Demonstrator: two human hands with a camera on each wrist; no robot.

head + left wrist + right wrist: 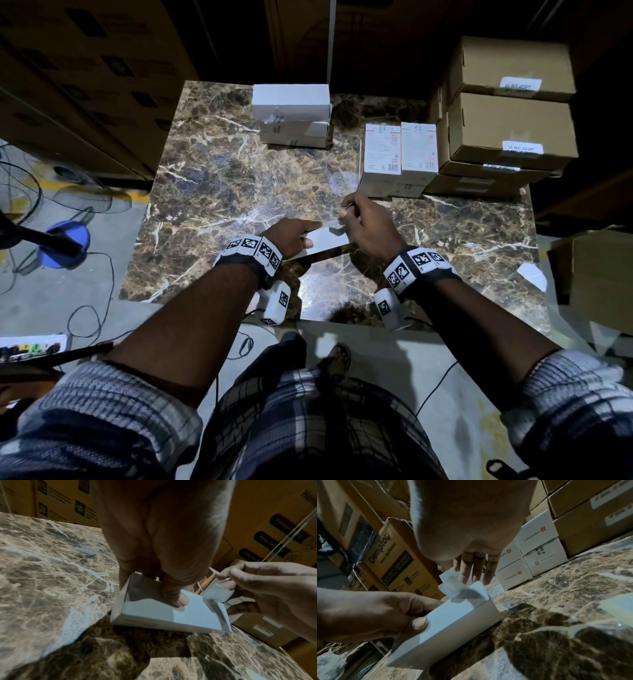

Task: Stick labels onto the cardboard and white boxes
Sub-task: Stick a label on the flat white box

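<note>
A white box point(322, 240) is tilted up off the marble table point(219, 178) near its front edge. My left hand point(308, 236) grips its near end, thumb pressed on the top face point(171, 609), fingers underneath. My right hand point(344, 214) pinches a small white label point(453, 589) at the box's far end. The label point(217, 592) is curled, one edge touching the box top and the rest lifted. In the right wrist view my other right fingers point(476, 569) hang straight above the white box point(457, 618).
A stack of white boxes point(291, 113) stands at the table's back. More printed white boxes point(399, 154) stand at the right beside stacked, labelled cardboard boxes point(510, 126). A loose white paper point(532, 275) lies at the right. A fan point(20, 205) stands on the floor to the left.
</note>
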